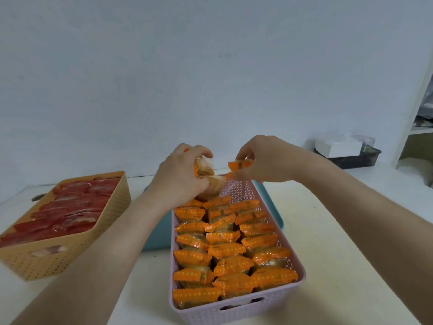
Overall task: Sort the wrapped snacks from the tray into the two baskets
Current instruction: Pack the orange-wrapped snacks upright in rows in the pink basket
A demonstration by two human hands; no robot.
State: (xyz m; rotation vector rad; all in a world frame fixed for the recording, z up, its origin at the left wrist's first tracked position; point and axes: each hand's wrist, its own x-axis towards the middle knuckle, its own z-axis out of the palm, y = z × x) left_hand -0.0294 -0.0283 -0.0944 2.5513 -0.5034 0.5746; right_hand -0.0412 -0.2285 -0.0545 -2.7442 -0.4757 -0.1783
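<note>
Perforated plastic pink basket (234,313), crinkly orange snacks (226,250)

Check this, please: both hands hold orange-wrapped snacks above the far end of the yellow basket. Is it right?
One detail is wrong. The head view shows the left hand and right hand holding orange-wrapped snacks above the far end of the pink basket; the yellow basket sits to the left.
</note>
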